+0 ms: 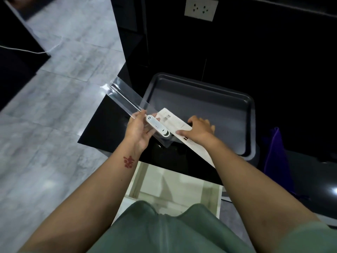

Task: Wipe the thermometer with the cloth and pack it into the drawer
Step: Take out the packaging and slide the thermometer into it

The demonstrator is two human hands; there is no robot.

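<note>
A white stick thermometer [157, 126] lies inside a clear plastic sleeve [127, 99] that stretches up and to the left over the counter edge. My left hand [139, 128] grips the sleeve with the thermometer in it. Right beside it, my right hand [197, 129] holds a long white box or card [175, 123] at its middle. An open pale drawer [175, 189] shows below the black counter, in front of my body. A purple cloth [276, 154] hangs at the right edge of the counter.
A dark grey tray [209, 99] sits on the black counter [109, 123] behind my hands. A wall socket [201, 9] is on the dark wall above. Grey tiled floor [54, 115] and a white cable [27, 50] are to the left.
</note>
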